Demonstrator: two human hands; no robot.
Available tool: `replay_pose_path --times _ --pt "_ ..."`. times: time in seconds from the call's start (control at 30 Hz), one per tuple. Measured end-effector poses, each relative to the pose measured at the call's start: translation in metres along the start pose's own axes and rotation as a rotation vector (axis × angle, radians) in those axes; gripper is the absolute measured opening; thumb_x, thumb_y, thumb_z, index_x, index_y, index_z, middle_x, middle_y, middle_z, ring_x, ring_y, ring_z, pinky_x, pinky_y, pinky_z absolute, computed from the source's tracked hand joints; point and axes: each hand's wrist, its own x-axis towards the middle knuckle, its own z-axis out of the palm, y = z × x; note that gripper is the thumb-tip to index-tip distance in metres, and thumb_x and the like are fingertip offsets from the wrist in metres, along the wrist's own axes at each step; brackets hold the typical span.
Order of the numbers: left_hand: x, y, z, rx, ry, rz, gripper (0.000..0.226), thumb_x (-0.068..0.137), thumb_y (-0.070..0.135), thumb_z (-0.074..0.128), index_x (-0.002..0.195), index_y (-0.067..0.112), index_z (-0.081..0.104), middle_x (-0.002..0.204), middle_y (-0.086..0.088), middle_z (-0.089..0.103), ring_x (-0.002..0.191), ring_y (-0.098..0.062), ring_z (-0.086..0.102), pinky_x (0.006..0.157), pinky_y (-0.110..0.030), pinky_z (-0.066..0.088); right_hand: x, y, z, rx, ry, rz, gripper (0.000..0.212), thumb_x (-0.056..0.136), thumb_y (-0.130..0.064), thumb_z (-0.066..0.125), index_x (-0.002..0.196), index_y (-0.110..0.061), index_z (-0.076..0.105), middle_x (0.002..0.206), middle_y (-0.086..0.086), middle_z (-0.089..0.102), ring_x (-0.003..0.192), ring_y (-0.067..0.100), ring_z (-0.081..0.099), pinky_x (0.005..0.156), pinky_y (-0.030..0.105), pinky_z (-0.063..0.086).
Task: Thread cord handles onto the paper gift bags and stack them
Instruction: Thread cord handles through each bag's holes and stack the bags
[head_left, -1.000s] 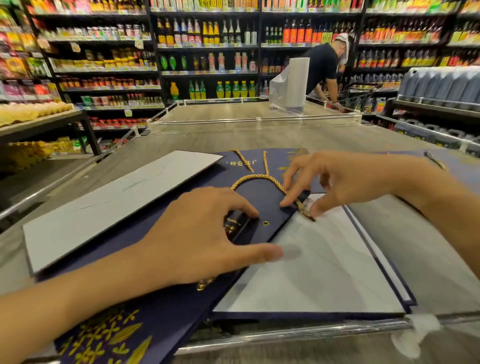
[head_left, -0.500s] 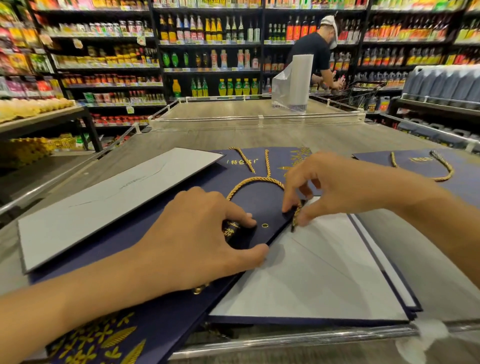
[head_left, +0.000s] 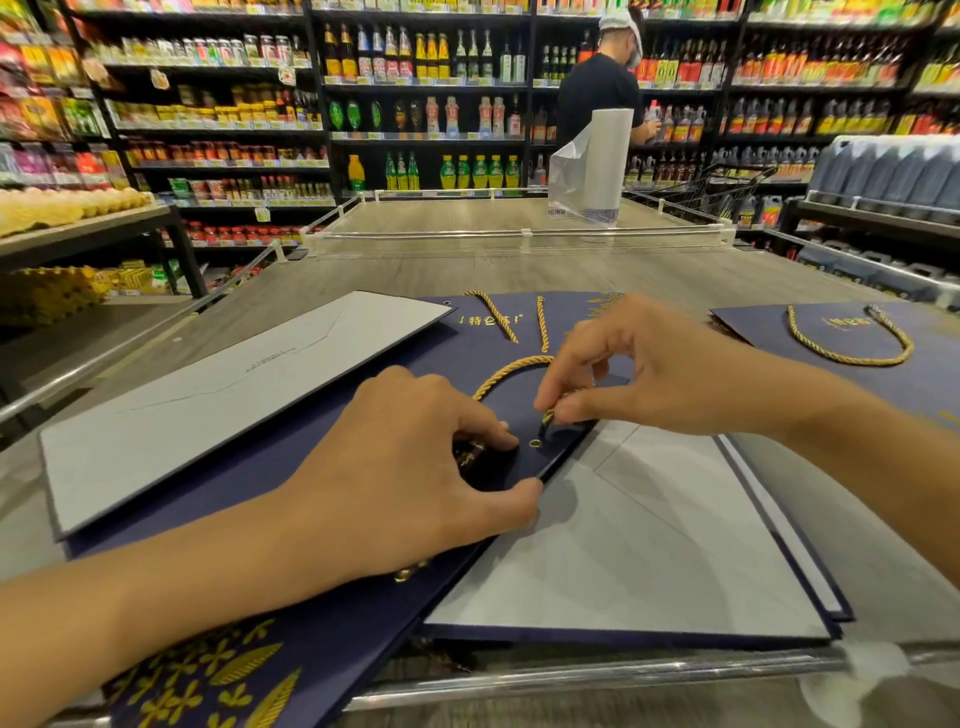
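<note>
A flat navy paper gift bag (head_left: 322, 525) with gold print lies in front of me, white inner panels showing on both sides. My left hand (head_left: 405, 483) presses on its top edge, thumb on the edge and forefinger beside a gold eyelet (head_left: 535, 443). My right hand (head_left: 639, 371) pinches the tip of a gold cord (head_left: 506, 371) just above that eyelet. The cord arcs back over the bag. A second navy bag (head_left: 883, 364) with its cord handle fitted lies at the right.
The bags lie on a grey wood-look display table (head_left: 467, 270) with a metal front rail (head_left: 597, 680). A roll of plastic bags (head_left: 597, 161) stands at the far end. A person (head_left: 597, 88) stands at the bottle shelves behind.
My right hand has brought the cord tip left and down from the bag's edge to just above the eyelet. My left hand has stayed pressing the bag. The person behind has stood upright.
</note>
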Motion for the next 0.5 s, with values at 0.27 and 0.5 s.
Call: replay_pose_path --times 0.27,0.5 --pt "-0.001 0.002 -0.002 0.031 0.014 0.041 0.050 0.057 0.064 0.048 0.080 0.030 0.076 0.070 0.011 0.073 0.061 -0.003 0.063 0.061 -0.022 0.050 0.001 -0.002 0.012 -0.166 -0.033 -0.012 0.016 0.087 -0.016 0.063 0.080 -0.030 0.064 0.078 0.002 0.061 0.076 0.014 0.051 0.072 0.032 0.042" --pt "0.000 0.005 -0.002 0.021 0.067 0.075 0.042 0.061 0.059 0.050 0.068 0.028 0.076 0.057 0.012 0.069 0.052 -0.003 0.060 0.055 -0.020 0.051 -0.001 -0.009 0.015 -0.299 -0.016 -0.089 0.016 0.081 -0.027 0.055 0.082 -0.030 0.071 0.080 -0.005 0.060 0.080 0.006 0.048 0.072 0.026 0.042"
